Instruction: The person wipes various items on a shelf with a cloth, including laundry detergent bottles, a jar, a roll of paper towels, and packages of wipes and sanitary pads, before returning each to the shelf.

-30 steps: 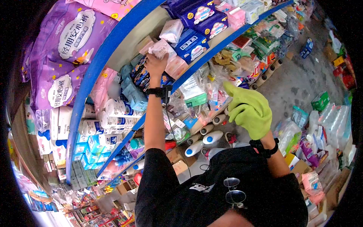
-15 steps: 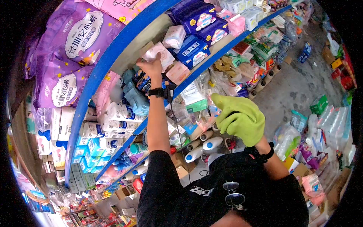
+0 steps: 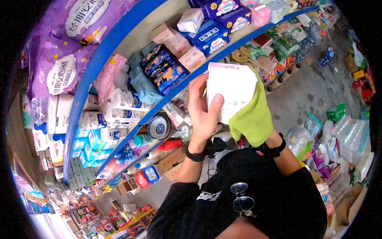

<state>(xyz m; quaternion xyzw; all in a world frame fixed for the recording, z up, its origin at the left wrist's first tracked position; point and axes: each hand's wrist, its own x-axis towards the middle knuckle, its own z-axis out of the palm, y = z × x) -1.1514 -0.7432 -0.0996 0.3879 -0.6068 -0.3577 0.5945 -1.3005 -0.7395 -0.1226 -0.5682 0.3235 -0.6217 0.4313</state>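
Note:
A white soft pack with a pink edge and printed characters (image 3: pixel 230 89) is held up in front of the shelf. My left hand (image 3: pixel 203 105) is bare and grips its left side, thumb lying across the face. My right hand (image 3: pixel 254 123), in a yellow-green glove, holds the pack from its right and lower side; its fingers are partly hidden behind the pack. On the shelf to the left are pink packs (image 3: pixel 192 59), dark blue packs with orange print (image 3: pixel 165 69) and blue-and-white packs (image 3: pixel 209 36).
A blue shelf edge (image 3: pixel 177 95) curves past my left hand. Purple bags (image 3: pixel 65 71) fill the upper left, and tissue rolls (image 3: pixel 123 99) sit below. A patterned bowl (image 3: pixel 159 126) is on the lower shelf. Wrapped goods (image 3: pixel 350 133) are piled on the grey floor at right.
My left hand has left the shelf, bringing the pack back toward my body. My gloved right hand now meets it; before, it hung apart from the pack.

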